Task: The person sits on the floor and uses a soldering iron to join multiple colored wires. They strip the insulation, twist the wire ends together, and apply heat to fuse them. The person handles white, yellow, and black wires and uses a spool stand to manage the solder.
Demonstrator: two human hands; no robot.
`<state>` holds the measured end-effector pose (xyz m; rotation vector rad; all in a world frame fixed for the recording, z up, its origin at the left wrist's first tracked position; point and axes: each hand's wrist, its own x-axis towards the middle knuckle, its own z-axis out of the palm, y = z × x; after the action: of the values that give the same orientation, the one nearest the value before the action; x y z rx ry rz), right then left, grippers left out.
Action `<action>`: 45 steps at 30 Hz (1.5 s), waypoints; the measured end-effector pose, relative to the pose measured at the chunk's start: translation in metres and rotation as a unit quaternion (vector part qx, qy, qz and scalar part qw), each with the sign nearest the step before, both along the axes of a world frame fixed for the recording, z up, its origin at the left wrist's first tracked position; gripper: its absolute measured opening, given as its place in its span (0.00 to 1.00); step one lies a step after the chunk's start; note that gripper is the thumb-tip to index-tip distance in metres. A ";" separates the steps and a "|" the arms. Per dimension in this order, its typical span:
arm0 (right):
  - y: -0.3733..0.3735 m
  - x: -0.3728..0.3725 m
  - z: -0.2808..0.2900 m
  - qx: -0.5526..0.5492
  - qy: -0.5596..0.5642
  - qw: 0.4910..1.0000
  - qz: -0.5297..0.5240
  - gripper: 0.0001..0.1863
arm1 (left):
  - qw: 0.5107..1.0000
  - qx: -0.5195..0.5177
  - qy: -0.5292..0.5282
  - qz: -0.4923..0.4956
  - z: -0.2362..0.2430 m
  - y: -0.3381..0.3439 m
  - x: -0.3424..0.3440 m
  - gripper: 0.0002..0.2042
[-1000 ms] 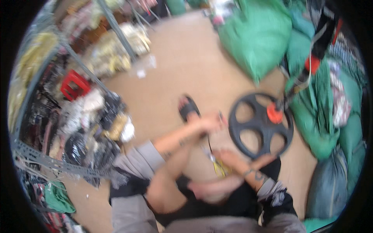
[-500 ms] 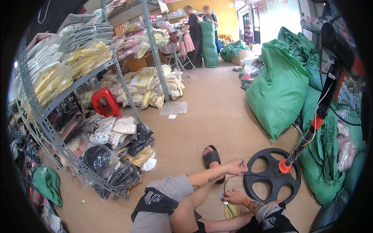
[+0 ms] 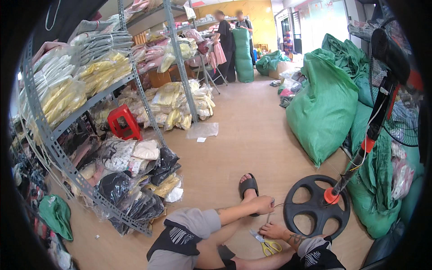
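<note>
A dark thin cord (image 3: 279, 204) runs from the black spoked base (image 3: 294, 225) of a standing fan to my hands. My left hand (image 3: 263, 205) is closed around it, just left of the base. Lower down, my right hand (image 3: 272, 231) has its fingers bent at the cord's lower stretch, which hangs between the two hands; the fingertips are small and partly hidden. Scissors with yellow handles (image 3: 272, 247) lie on the floor, blades beside my right fingertips. The fan's pole (image 3: 355, 162) leans up to the right, with orange collars on it.
Large green sacks (image 3: 321, 108) stand at the right. A metal shelf (image 3: 96, 108) with bagged garments fills the left, above a pile of bagged clothes (image 3: 130, 180) and a red stool (image 3: 123, 122). Two people (image 3: 223, 45) stand at the back near a green roll (image 3: 243, 56).
My left hand has moved a little left and down, drawing the cord with it. My right hand has shifted slightly right and down. The view has tilted slightly.
</note>
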<state>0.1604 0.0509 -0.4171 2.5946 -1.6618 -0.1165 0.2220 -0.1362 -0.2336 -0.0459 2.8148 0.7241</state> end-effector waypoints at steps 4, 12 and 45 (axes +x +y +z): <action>-0.001 -0.004 -0.004 -0.056 0.029 0.997 0.035 0.14 | 0.999 0.018 -0.027 0.029 -0.037 -0.009 0.022 0.18; 0.000 -0.009 0.086 -0.040 -0.126 0.983 -0.129 0.13 | 0.917 0.306 0.117 0.227 -0.131 0.050 0.085 0.25; -0.010 0.174 0.004 0.084 -0.636 0.701 -0.310 0.20 | 0.787 0.544 0.139 0.256 -0.034 0.069 0.077 0.09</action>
<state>0.3345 0.0406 -0.4130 1.9517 -2.8441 1.9758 0.2991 -0.0675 -0.2679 -0.5364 2.1272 2.5121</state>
